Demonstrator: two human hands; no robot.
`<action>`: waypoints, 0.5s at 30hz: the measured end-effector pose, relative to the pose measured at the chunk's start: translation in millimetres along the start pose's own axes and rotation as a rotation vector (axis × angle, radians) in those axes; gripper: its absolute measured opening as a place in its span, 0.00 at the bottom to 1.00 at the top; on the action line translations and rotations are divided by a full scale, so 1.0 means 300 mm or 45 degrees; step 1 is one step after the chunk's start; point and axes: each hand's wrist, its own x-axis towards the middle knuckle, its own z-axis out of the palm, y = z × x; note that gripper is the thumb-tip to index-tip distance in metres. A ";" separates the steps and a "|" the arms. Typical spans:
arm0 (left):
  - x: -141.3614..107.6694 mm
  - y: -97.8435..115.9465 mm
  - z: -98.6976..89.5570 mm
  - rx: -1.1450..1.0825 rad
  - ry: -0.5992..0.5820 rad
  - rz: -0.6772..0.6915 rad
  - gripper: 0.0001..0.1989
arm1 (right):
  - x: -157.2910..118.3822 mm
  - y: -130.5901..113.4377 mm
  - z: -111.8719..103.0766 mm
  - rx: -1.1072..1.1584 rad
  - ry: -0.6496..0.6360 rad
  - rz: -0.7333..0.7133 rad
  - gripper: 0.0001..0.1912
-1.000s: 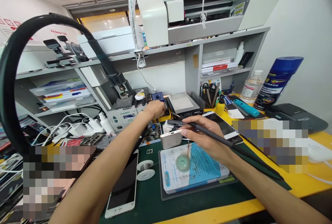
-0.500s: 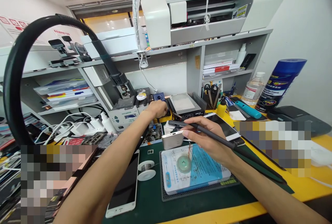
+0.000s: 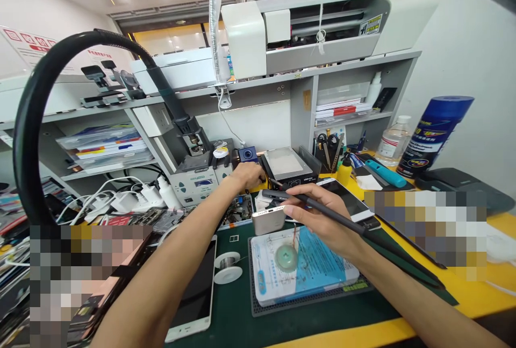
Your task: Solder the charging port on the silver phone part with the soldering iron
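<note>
My right hand (image 3: pixel 322 218) is closed around a black pen-like tool (image 3: pixel 330 214) with a cable, and its fingertips touch the corner of a gold phone (image 3: pixel 269 221) that stands on edge. My left hand (image 3: pixel 249 176) reaches to the back, in front of a small blue device (image 3: pixel 247 154); its fingers are curled and what they hold, if anything, is hidden. Below my right hand lies a blue and white box (image 3: pixel 314 278) with a round green disc (image 3: pixel 286 257) on it. A solder spool (image 3: pixel 228 268) stands left of the box, beside a white-framed phone (image 3: pixel 192 294).
A station with dials (image 3: pixel 197 186) is at the back left, under a thick black hose (image 3: pixel 24 138). A white phone (image 3: pixel 346 197) lies right of my right hand. A blue spray can (image 3: pixel 435 135) and a clear bottle (image 3: pixel 393 141) stand at the back right.
My left hand has shifted slightly down in view, clear of the blue device's front, with its fingers still curled. The whole view has tilted a little. My right hand keeps its grip.
</note>
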 end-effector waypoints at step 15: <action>0.010 0.022 0.028 0.078 0.040 0.039 0.17 | -0.006 -0.013 0.007 0.092 -0.023 0.034 0.12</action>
